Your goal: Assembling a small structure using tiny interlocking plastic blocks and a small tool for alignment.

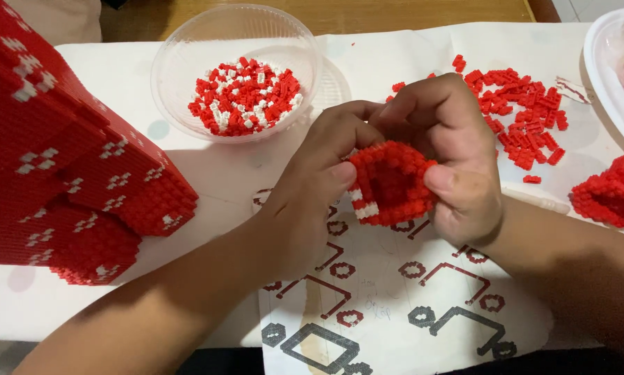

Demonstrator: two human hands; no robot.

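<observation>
sheet: printed diagram sheet lies nearest, flat on the bench.
part: small red-and-white brick ring, held above the sheet between both hands.
left hand: grasping the ring's left edge, thumb on the rim.
right hand: grasping the right edge, fingers curled over the top.
tip: judge it best to press evenly and support the underside.
pose: both forearms angle inward.
far: big red model, clear bowl of bricks, loose red bricks.

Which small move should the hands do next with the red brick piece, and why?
Probably keep the left hand steady and press with the right hand: both already pinch the small red-and-white piece, held above the printed sheet.
</observation>
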